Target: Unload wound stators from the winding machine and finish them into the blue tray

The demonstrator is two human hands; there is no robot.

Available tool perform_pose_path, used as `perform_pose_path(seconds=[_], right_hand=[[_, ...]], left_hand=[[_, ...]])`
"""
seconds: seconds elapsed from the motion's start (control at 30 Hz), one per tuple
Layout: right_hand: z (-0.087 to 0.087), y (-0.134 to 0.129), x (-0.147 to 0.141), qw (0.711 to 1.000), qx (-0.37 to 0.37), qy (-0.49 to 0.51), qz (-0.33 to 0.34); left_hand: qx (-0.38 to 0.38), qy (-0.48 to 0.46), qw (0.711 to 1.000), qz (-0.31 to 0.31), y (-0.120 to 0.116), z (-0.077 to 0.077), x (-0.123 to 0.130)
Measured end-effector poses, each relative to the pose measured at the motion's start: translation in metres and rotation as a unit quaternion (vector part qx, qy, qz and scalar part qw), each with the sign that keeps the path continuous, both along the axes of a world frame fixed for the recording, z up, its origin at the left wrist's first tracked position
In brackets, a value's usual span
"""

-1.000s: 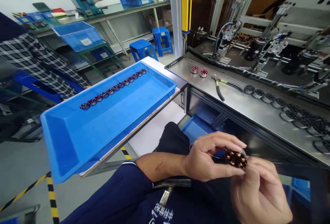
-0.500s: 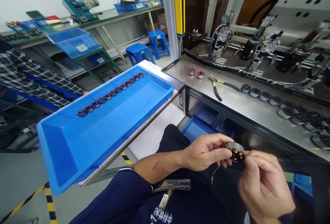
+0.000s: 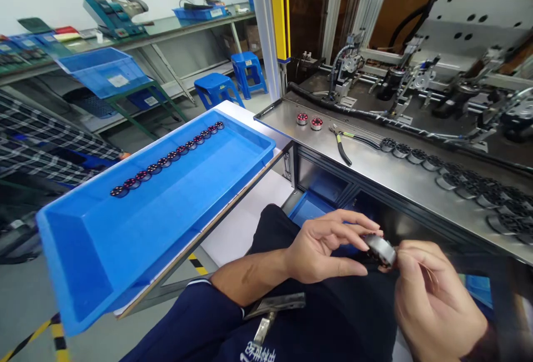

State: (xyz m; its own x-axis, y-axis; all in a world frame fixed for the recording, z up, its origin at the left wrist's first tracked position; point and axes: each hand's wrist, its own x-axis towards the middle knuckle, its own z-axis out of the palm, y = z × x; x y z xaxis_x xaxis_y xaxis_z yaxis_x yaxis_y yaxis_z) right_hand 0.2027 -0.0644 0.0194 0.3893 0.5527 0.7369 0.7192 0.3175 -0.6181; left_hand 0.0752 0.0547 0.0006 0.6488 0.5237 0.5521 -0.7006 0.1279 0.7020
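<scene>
In front of my lap, a motor stator [image 3: 382,251] with a grey metal ring and copper windings is tilted between my two hands. The fingers of my left hand [image 3: 322,251] rest on its left side, while the thumb stands a little off it. My right hand [image 3: 433,290] pinches at its right edge, and thin copper wire [image 3: 431,277] sticks out over those fingers. Exactly where the wire joins the stator is hidden by the fingertips. Wire cutters [image 3: 342,142] with green-and-black handles lie on the metal bench beyond.
At the left is a blue tray [image 3: 166,223] with a row of several wound stators [image 3: 166,162]. On the metal bench [image 3: 375,176] stand two red-topped stators [image 3: 309,121] and several black ones [image 3: 449,179]. Machine fixtures [image 3: 391,81] sit behind. A co-worker's plaid sleeve [image 3: 54,134] shows far left.
The stator has turned and tilted between my hands. My left thumb has come off it and the left fingers have straightened. The whole view has shifted slightly.
</scene>
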Motion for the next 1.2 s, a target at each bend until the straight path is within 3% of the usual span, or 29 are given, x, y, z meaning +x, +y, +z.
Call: perform_pose_path(seconds=[0.17, 0.23, 0.3, 0.37, 0.53, 0.7, 0.83, 0.97, 1.03, 1.13, 1.2], right_hand=[[0.01, -0.008, 0.012, 0.993, -0.008, -0.115, 0.009], [0.012, -0.013, 0.02, 0.986, -0.049, -0.155, 0.023], [0.011, -0.017, 0.027, 0.98, -0.09, -0.172, 0.041], [0.008, -0.02, 0.032, 0.979, -0.104, -0.172, 0.043], [0.009, -0.019, 0.034, 0.976, -0.091, -0.199, 0.01], [0.02, -0.006, 0.02, 0.981, -0.024, -0.189, -0.041], [0.027, 0.001, 0.011, 0.994, -0.017, -0.111, -0.009], [0.027, -0.004, 0.018, 0.986, -0.027, -0.165, 0.026], [0.023, -0.01, 0.026, 0.978, -0.052, -0.199, 0.031], [0.017, -0.016, 0.035, 0.973, -0.106, -0.195, 0.057], [0.017, -0.018, 0.038, 0.972, -0.123, -0.182, 0.088]], left_hand=[[-0.137, 0.054, 0.986, -0.082, 0.005, 0.006, 0.002], [-0.141, 0.131, 0.965, -0.181, 0.009, 0.008, 0.006], [-0.106, 0.196, 0.926, -0.306, 0.012, 0.01, 0.009], [-0.08, 0.221, 0.901, -0.365, 0.013, 0.011, 0.012], [-0.096, 0.165, 0.923, -0.335, 0.01, 0.009, 0.013], [-0.116, 0.095, 0.947, -0.285, 0.007, 0.006, 0.012], [-0.109, 0.04, 0.973, -0.201, 0.004, 0.009, 0.01], [-0.161, 0.008, 0.974, -0.161, 0.003, 0.008, 0.014], [-0.177, 0.057, 0.966, -0.181, 0.002, 0.005, 0.016], [-0.148, 0.135, 0.94, -0.277, 0.002, 0.0, 0.02], [-0.136, 0.152, 0.933, -0.295, 0.001, -0.001, 0.02]])
